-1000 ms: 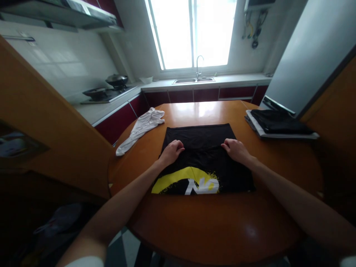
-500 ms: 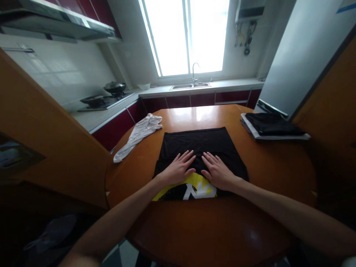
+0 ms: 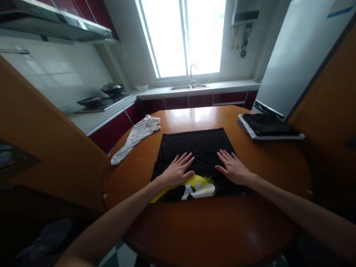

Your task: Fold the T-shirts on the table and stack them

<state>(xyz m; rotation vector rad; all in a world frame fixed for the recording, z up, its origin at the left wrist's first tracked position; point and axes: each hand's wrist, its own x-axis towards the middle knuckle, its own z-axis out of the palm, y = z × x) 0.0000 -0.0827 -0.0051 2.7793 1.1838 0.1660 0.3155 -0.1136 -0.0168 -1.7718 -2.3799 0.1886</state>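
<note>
"Head view: largest entry?"
"Round-ended table (image 3: pixel 200 226), wooden, one. Then black garment (image 3: pixel 200 142), yellow-and-white print at its near edge, lying flat at mid-table."
"Step in hand?"
"Smoothing, by judgement; the next move would call for gripping an edge."
"Containers?"
"Double sink (image 3: pixel 190 88), contents not visible. Lidded pan (image 3: pixel 112 87), on hob (image 3: pixel 109 104), contents hidden. White bowl (image 3: pixel 142 88), on counter (image 3: pixel 155 91), interior not visible."
"Smallest entries?"
"Left hand (image 3: pixel 175 172), right hand (image 3: pixel 235 169): palms down on the garment, apart, fingers slightly spread, thumbs held out, nothing pinched."
</note>
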